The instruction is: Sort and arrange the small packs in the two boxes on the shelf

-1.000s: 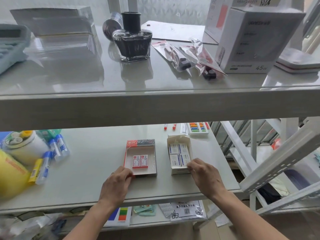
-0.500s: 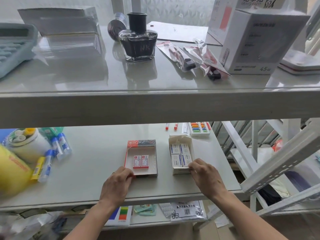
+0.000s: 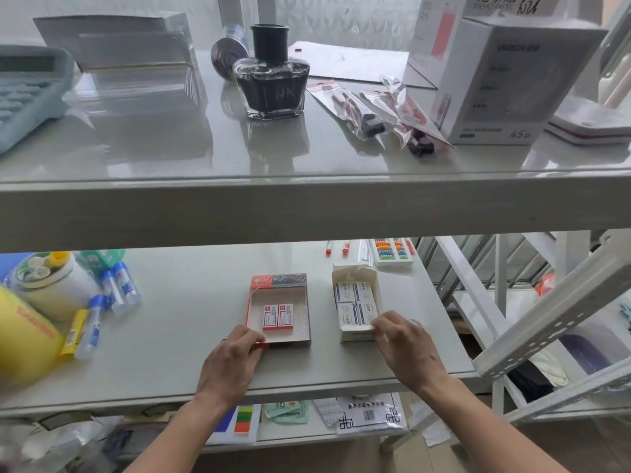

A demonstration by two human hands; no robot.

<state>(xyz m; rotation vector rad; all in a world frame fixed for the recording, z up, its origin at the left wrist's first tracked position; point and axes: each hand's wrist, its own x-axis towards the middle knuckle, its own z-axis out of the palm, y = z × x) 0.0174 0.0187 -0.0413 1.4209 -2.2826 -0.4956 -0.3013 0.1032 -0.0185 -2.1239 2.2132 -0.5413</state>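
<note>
Two open boxes sit side by side on the middle shelf [image 3: 191, 336]. The red-rimmed box [image 3: 304, 315] on the left holds two red-and-white small packs [image 3: 277, 316] near its front. The white box [image 3: 355, 334] on the right is filled with several blue-and-white small packs [image 3: 355, 302]. My left hand [image 3: 232, 365] rests with its fingertips on the red box's near left corner. My right hand [image 3: 404, 349] pinches the white box's near right corner, thumb and fingers on the rim.
Glue sticks [image 3: 116, 291], a white tub [image 3: 51, 285] and a yellow container [image 3: 20, 346] crowd the shelf's left end. A bead toy [image 3: 391, 250] and red pens lie behind the boxes. The upper shelf carries an ink bottle [image 3: 273, 87], a calculator and a large white carton [image 3: 505, 76].
Both hands have stayed on the front corners of their boxes. The view has shifted slightly, and the boxes have barely moved.
</note>
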